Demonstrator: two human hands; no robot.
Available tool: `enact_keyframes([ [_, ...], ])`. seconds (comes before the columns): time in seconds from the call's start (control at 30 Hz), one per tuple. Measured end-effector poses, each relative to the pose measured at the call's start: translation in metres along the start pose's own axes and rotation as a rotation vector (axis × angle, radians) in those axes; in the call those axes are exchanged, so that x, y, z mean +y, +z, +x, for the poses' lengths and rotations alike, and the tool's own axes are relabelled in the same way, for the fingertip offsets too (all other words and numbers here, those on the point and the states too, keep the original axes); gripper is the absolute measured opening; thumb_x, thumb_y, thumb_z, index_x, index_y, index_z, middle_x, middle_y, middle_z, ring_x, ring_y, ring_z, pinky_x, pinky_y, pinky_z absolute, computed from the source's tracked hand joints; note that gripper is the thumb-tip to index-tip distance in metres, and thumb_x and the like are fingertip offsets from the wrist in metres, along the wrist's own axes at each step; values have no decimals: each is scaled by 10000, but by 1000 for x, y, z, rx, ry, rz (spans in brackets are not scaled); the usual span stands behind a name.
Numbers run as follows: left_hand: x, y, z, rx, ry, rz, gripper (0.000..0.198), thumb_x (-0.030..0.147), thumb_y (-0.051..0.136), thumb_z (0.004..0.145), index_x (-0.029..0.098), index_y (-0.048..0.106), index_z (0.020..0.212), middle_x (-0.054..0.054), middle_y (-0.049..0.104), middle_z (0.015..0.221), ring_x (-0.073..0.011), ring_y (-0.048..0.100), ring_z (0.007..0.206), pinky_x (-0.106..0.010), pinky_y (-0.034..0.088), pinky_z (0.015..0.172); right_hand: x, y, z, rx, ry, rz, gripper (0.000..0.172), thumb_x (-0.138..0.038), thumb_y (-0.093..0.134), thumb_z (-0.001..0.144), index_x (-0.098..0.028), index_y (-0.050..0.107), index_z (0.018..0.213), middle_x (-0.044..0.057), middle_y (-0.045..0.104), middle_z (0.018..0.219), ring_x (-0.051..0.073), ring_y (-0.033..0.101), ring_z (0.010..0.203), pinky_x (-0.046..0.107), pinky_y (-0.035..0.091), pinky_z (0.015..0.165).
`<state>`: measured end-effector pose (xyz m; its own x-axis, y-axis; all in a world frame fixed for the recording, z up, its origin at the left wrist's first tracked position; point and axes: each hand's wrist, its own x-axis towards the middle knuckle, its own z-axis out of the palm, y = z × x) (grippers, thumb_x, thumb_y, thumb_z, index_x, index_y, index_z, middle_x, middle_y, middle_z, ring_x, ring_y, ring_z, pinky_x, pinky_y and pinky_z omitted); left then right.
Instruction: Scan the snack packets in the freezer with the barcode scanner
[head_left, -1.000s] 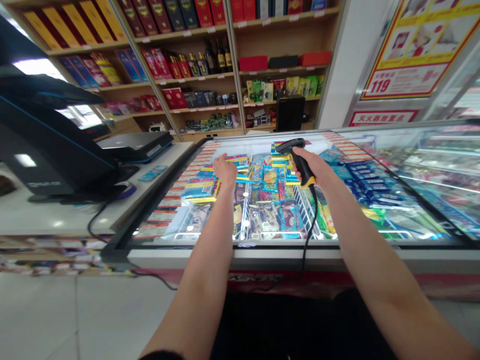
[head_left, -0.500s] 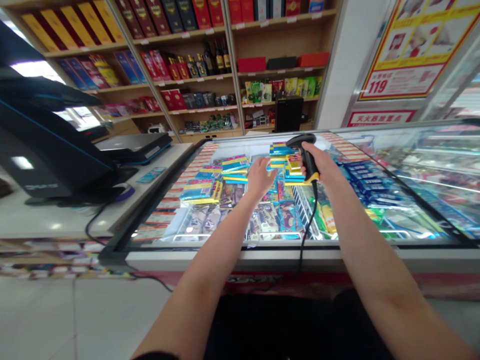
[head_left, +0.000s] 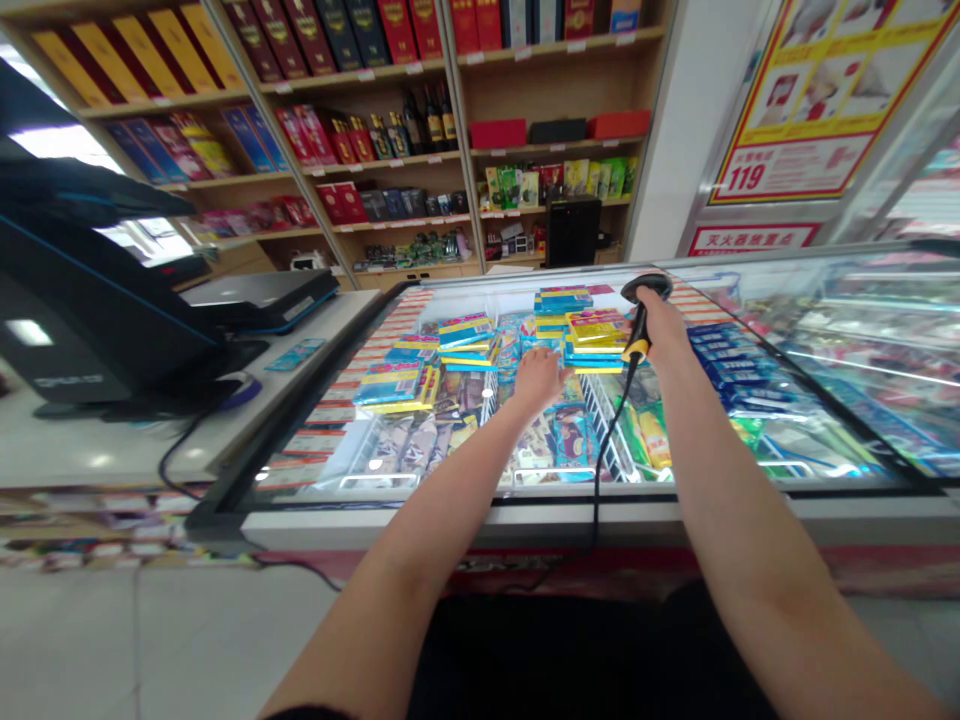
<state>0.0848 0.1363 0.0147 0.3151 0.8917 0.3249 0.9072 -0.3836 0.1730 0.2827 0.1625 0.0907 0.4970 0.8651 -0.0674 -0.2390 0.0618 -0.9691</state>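
As I stretch both arms out over the chest freezer (head_left: 480, 508), my right hand (head_left: 658, 320) is clenched around a black barcode scanner (head_left: 639, 320), its head up at the far end of the freezer, and its coiled-looking cable (head_left: 598, 470) drops down past the wire basket (head_left: 601, 425). My left hand (head_left: 538, 382) is open, palm down, on the blue-and-yellow packets (head_left: 465, 345), right beside a taller stack (head_left: 596, 340). Over on my left, a black till (head_left: 97, 290) sits on the white counter (head_left: 300, 350). Straight ahead, wooden shelves (head_left: 420, 205) are packed with boxes and bottles, and a red-and-yellow poster (head_left: 817, 110) hangs to the right!
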Motion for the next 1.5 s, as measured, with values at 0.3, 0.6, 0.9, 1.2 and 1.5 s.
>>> enact_keyframes([
  [0.3, -2, 0, 3, -27, -13, -42, 355, 362, 509, 952, 158, 640, 1212, -145, 618, 1297, -296, 530, 1254, -409, 410, 1054, -2, -8, 5, 100, 16, 187, 174, -300, 625, 872, -200, 525, 771, -65, 480, 502, 105, 500, 338, 211, 434, 308],
  [0.6, -8, -5, 7, -32, -106, -294, 608, 335, 593, 889, 144, 448, 1447, -171, 611, 1340, -307, 547, 1269, -408, 430, 1038, -6, 1, -12, -122, 175, 164, 216, -304, 542, 959, -174, 543, 787, -40, 511, 514, 95, 504, 364, 206, 519, 390],
  [0.9, -5, -9, 5, -41, -111, -481, 785, 249, 690, 809, 129, 355, 1508, -176, 623, 1324, -317, 537, 1281, -442, 407, 1072, -22, -9, -27, -276, 246, -79, 240, -307, 528, 982, -149, 591, 812, 2, 569, 510, 116, 540, 373, 237, 561, 455],
  [1.2, -8, -3, 12, -50, -219, -1053, 918, 171, 689, 732, 208, 283, 1554, -198, 604, 1348, -246, 656, 1077, -359, 503, 897, -14, -7, -22, -429, 303, -77, 243, -335, 561, 974, -171, 570, 795, -2, 570, 512, 121, 537, 369, 282, 600, 510],
  [1.5, -2, -13, 11, -9, -384, -1140, 856, 122, 702, 685, 190, 414, 1488, -135, 723, 1136, -201, 682, 840, -294, 499, 786, -10, 2, -32, -357, 208, -29, 207, -257, 553, 978, -167, 565, 792, -7, 586, 533, 110, 537, 386, 260, 597, 501],
])
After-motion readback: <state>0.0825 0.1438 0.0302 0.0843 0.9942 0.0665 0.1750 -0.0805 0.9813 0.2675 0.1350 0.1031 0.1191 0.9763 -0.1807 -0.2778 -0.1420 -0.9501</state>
